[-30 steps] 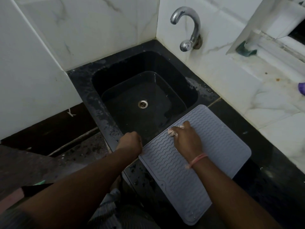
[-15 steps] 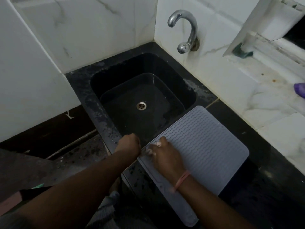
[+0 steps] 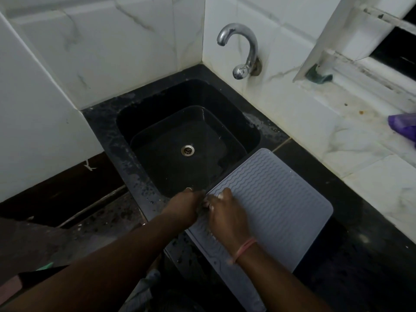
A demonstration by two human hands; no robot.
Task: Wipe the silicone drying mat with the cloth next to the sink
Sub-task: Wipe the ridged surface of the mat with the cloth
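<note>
A grey silicone drying mat (image 3: pixel 274 199) with wavy ridges lies on the black counter, just right of the sink. My right hand (image 3: pixel 227 218) presses down on the mat's left edge. It is closed on a small pale cloth (image 3: pixel 219 196), of which only a scrap shows past the fingers. My left hand (image 3: pixel 183 206) is curled into a fist right beside it, gripping the mat's left edge at the sink rim. The two hands almost touch.
The black sink (image 3: pixel 252 134) with a metal drain fills the corner, and a chrome tap (image 3: pixel 244 50) juts from the tiled wall above it. A marble ledge on the right carries a purple object (image 3: pixel 403 127) and a green scrap (image 3: pixel 317 75) by the window frame.
My right hand has slid with the cloth from the mat's far-left part toward me along its left edge, ending next to my left hand. The left hand stayed put.
</note>
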